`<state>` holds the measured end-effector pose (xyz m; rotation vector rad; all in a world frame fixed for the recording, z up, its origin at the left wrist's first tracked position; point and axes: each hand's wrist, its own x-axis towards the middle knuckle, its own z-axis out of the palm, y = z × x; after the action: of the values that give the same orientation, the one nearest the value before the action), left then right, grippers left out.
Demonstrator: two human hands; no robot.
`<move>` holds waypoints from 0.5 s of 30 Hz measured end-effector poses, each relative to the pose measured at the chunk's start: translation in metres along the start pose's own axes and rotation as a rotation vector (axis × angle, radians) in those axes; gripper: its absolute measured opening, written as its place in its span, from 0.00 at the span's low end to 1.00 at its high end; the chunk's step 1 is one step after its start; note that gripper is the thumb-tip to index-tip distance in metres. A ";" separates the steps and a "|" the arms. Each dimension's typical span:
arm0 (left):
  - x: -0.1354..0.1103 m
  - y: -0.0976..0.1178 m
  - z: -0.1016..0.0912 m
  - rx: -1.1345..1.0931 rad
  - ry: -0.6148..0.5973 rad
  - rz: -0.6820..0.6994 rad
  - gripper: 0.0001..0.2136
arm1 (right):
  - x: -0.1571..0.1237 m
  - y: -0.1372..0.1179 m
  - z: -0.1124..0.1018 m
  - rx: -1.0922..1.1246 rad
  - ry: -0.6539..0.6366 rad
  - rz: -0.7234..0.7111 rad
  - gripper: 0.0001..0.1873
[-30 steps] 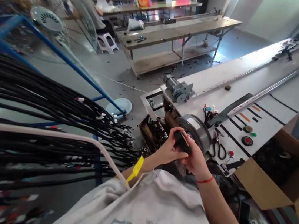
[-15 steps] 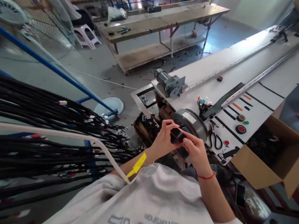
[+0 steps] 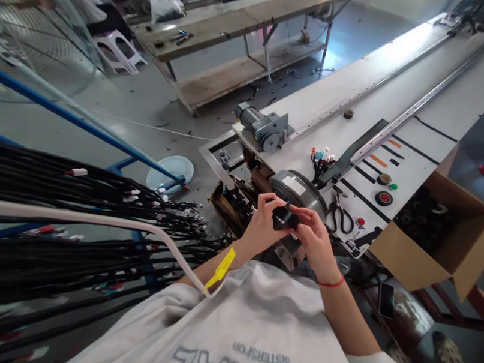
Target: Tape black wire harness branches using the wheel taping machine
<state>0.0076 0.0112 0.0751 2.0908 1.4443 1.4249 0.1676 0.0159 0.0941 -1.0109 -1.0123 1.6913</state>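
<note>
Close in front of my chest, my left hand (image 3: 261, 226) and my right hand (image 3: 315, 244) meet around a small black roll of tape (image 3: 285, 216). Both sets of fingers are closed, thumbs and fingertips pinching the roll from either side. The fingers cover much of it. Just beyond my hands lies a large dark round reel (image 3: 299, 191) with a white label. Black-handled scissors (image 3: 340, 218) rest on the white table (image 3: 322, 134) to the right of the reel. A bunch of wires with coloured connectors (image 3: 323, 160) sits behind it.
An open cardboard box (image 3: 462, 257) with dark rolls stands at the right. Bundled black cables (image 3: 85, 194) hang at the left beside a blue frame (image 3: 95, 130). A motor (image 3: 259, 126) is fixed at the table's near end. Tape rolls (image 3: 384, 198) lie on the table.
The view has shifted, so the table sits higher and further left. My hands still hold the roll of tape, which has turned slightly; my right fingers are more bent over it.
</note>
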 end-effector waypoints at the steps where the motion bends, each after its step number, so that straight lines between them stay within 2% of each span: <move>1: -0.002 -0.001 0.000 -0.018 0.001 -0.016 0.31 | -0.001 0.003 -0.003 -0.019 0.026 0.008 0.16; 3: -0.013 -0.003 0.001 -0.078 -0.022 -0.078 0.30 | -0.007 0.012 -0.008 -0.090 0.030 0.047 0.16; 5: -0.032 -0.005 0.004 -0.222 -0.100 -0.232 0.31 | -0.014 0.025 -0.012 -0.146 -0.018 0.117 0.18; 8: -0.070 -0.011 0.018 -0.611 -0.198 -0.692 0.28 | -0.024 0.051 -0.017 -0.141 -0.045 0.205 0.21; 11: -0.098 -0.020 0.042 -0.956 -0.102 -1.173 0.26 | -0.027 0.079 -0.021 -0.117 0.039 0.237 0.23; 13: -0.106 -0.026 0.061 -1.104 -0.013 -1.336 0.29 | -0.024 0.092 -0.026 -0.110 0.131 0.242 0.23; 15: -0.105 -0.030 0.080 -1.218 0.022 -1.390 0.29 | -0.019 0.098 -0.031 -0.121 0.196 0.236 0.23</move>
<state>0.0498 -0.0338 -0.0453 0.1527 1.0349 1.0789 0.1745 -0.0224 -0.0035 -1.3925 -0.9032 1.6928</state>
